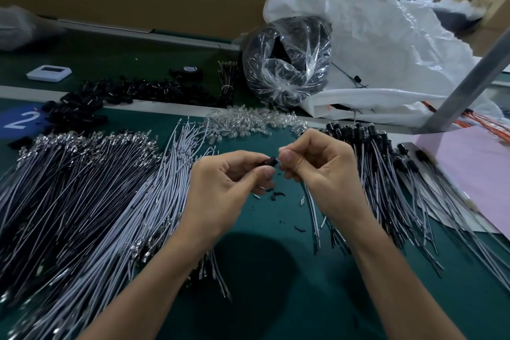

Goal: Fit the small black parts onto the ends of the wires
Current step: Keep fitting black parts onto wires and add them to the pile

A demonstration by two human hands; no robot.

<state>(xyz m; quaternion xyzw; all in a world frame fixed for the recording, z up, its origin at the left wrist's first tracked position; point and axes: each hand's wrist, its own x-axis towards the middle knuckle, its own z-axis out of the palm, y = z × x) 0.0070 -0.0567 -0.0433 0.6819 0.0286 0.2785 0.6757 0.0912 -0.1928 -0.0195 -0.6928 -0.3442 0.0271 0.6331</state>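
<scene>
Hands [220, 188] [317, 171] pinch small black cylindrical part [270, 162] between fingertips.

black part [270, 162]: small, held mid-air (slightly tilted) | wires [82, 188]: grey, fanned left

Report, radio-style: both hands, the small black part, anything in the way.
Left hand pinches small black part. Right hand pinches wire at the part's tip. Nothing between hands; black scraps on mat below.
</scene>
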